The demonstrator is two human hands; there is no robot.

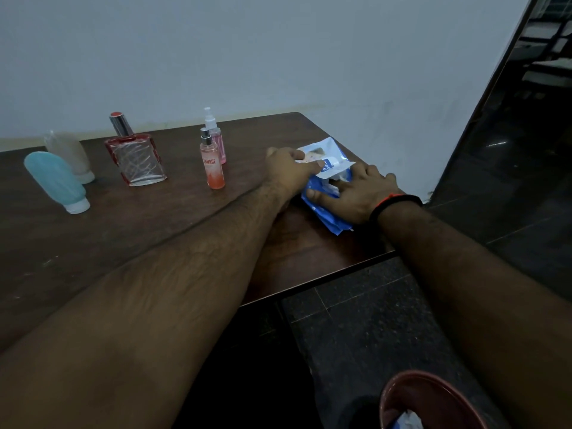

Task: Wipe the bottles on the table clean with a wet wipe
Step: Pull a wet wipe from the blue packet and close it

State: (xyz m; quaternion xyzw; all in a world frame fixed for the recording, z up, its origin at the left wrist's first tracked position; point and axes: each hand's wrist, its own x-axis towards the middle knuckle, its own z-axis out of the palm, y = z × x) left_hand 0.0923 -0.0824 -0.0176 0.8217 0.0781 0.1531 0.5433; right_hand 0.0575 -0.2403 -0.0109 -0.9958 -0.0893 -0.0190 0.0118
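Note:
A blue and white wet wipe pack (pixel 328 150) lies near the right edge of the dark wooden table (pixel 154 230). My left hand (pixel 289 170) pinches the pack's white flap and holds it lifted. My right hand (pixel 356 195) rests flat on the pack, fingers spread at its opening. To the left stand an orange spray bottle (pixel 212 164), a pink spray bottle (pixel 216 136) behind it, a square red-edged perfume bottle (pixel 136 156), a teal squeeze tube (pixel 55 181) and a whitish squeeze tube (pixel 69 154).
A pale wall runs behind the table. Dark tiled floor (pixel 371 320) lies to the right and below the table edge. A reddish bin (pixel 433 400) with something white and blue inside sits at the bottom right. My right wrist wears a black and orange band (pixel 396 201).

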